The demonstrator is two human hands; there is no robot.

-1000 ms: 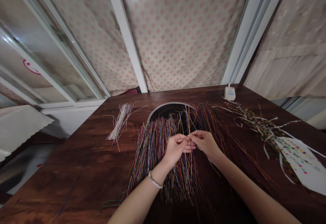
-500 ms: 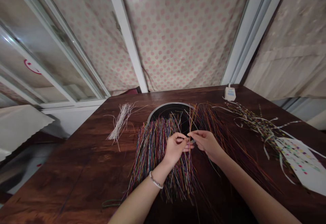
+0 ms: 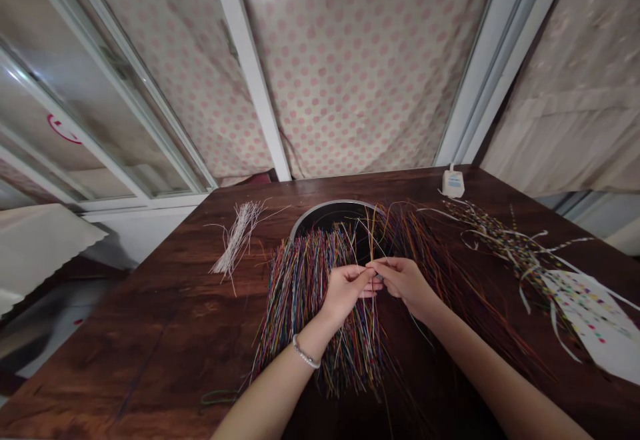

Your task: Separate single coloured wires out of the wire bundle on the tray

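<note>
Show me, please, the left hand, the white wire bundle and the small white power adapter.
left hand (image 3: 344,292): head view, on the back of the hand.
white wire bundle (image 3: 239,239): head view, on the middle of the bundle.
small white power adapter (image 3: 453,185): head view, on its front face.

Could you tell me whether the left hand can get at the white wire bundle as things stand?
Probably yes: the left hand is near the white wire bundle, with only fanned multicoloured wires between them, and those look light enough to pass over.

Dense fan of thin multicoloured wires (image 3: 300,313), draped over a round black rim (image 3: 330,203) onto the wooden table (image 3: 125,333)
</note>
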